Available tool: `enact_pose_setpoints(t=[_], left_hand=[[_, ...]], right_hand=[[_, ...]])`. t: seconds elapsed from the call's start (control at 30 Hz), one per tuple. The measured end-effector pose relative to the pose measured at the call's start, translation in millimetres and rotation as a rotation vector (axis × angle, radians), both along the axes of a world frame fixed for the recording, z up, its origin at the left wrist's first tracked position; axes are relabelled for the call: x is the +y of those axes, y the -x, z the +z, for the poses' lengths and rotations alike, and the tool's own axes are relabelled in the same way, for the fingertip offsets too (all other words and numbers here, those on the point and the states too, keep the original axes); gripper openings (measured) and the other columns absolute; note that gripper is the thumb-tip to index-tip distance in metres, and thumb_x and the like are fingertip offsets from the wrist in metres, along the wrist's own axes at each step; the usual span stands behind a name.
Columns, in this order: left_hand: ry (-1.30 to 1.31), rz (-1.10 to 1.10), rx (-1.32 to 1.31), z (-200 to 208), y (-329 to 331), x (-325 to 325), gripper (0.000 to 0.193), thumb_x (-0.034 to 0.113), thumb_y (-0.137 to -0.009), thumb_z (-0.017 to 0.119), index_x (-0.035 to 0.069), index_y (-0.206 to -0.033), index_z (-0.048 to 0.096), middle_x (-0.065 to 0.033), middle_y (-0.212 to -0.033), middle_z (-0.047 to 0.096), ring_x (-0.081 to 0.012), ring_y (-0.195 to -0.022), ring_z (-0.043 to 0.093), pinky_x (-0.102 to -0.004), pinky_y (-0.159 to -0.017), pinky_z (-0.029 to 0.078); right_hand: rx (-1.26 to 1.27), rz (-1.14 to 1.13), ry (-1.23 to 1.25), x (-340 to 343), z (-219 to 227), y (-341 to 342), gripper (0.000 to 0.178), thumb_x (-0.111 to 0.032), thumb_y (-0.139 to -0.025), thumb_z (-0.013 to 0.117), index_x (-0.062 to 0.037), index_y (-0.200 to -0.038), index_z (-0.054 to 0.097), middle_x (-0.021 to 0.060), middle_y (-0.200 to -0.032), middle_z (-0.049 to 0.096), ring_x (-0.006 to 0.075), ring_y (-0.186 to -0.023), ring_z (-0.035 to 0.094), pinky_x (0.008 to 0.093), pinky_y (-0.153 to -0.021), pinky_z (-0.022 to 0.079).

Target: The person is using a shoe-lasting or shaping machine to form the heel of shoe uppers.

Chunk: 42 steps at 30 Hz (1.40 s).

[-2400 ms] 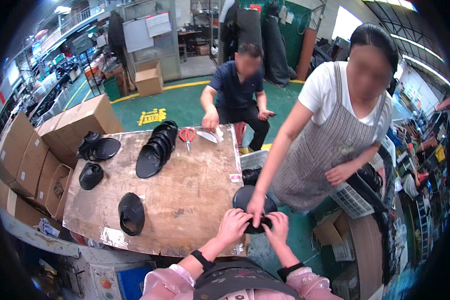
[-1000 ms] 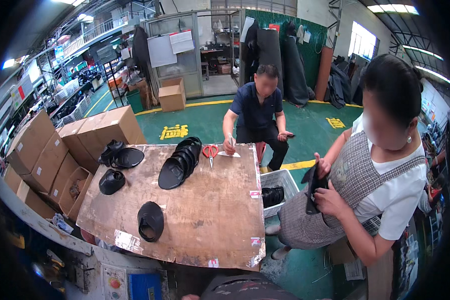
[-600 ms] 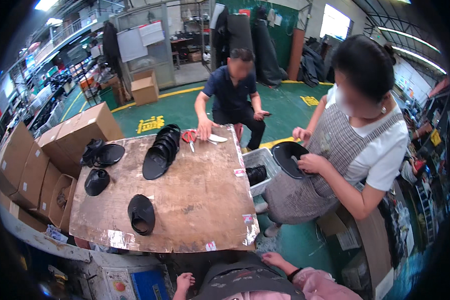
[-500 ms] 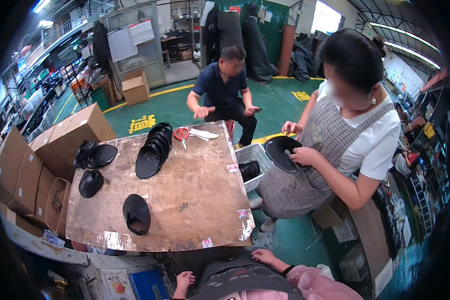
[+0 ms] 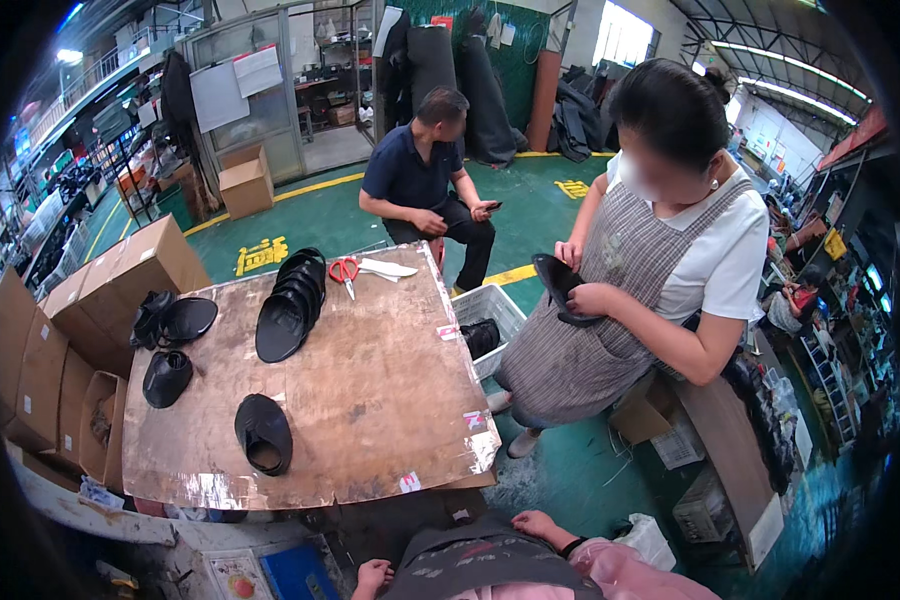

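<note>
Shoe piece, black: long axis roughly near-far, opening at near end.

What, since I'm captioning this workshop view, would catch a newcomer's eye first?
Likely the co-worker in a checked apron, standing right of the wooden table and holding a black piece. Next come red-handled scissors near the table's far edge, beside overlapping black pieces.
</note>
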State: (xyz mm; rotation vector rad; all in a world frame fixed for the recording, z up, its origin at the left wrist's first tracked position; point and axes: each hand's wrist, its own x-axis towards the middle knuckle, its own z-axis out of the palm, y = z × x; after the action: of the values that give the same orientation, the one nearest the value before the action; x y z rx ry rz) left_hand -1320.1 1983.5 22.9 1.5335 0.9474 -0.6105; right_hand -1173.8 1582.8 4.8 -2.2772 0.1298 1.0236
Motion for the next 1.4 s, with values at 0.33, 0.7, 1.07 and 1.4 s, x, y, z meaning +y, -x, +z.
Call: enact_pose_setpoints(t=[0.33,0.7,1.07,1.4], left_hand=[[0.012,-0.119,-0.152,-96,17,19,0.018,0.010,-0.087,0.058,0.003,-0.099,0.070,-0.0027,-0.082,0.069,-0.0099,-0.074,0.061,-0.0249,-0.068,0.048],[0.029,-0.048,-0.061,-29,4,10,0.017,0.010,-0.093,0.050,0.003,-0.102,0.063,-0.0063,-0.075,0.064,-0.0126,-0.058,0.058,-0.0273,-0.051,0.048],[-0.002,-0.070,-0.073,-28,2,6,0.017,0.013,-0.092,0.052,0.004,-0.101,0.064,-0.0057,-0.076,0.065,-0.0122,-0.057,0.057,-0.0270,-0.051,0.048],[0.035,-0.041,-0.045,-39,2,8,0.018,0.011,-0.093,0.050,0.004,-0.104,0.063,-0.0062,-0.077,0.065,-0.0127,-0.058,0.058,-0.0275,-0.052,0.049]], right_hand=[[-0.048,0.097,0.000,14,11,-4,0.034,-0.036,-0.080,0.062,-0.0151,-0.107,0.068,0.0094,-0.100,0.068,0.0244,-0.092,0.064,0.0339,-0.084,0.049],[-0.042,0.095,0.017,13,1,-7,0.030,-0.034,-0.080,0.060,-0.0179,-0.104,0.068,0.0080,-0.102,0.068,0.0257,-0.096,0.063,0.0356,-0.085,0.048],[-0.080,0.127,0.044,13,4,-7,0.031,-0.032,-0.080,0.063,-0.0132,-0.104,0.069,0.0081,-0.098,0.069,0.0208,-0.090,0.066,0.0321,-0.082,0.050],[-0.073,0.121,0.025,13,6,-9,0.031,-0.034,-0.080,0.060,-0.0179,-0.105,0.068,0.0087,-0.101,0.068,0.0263,-0.095,0.064,0.0372,-0.084,0.049]])
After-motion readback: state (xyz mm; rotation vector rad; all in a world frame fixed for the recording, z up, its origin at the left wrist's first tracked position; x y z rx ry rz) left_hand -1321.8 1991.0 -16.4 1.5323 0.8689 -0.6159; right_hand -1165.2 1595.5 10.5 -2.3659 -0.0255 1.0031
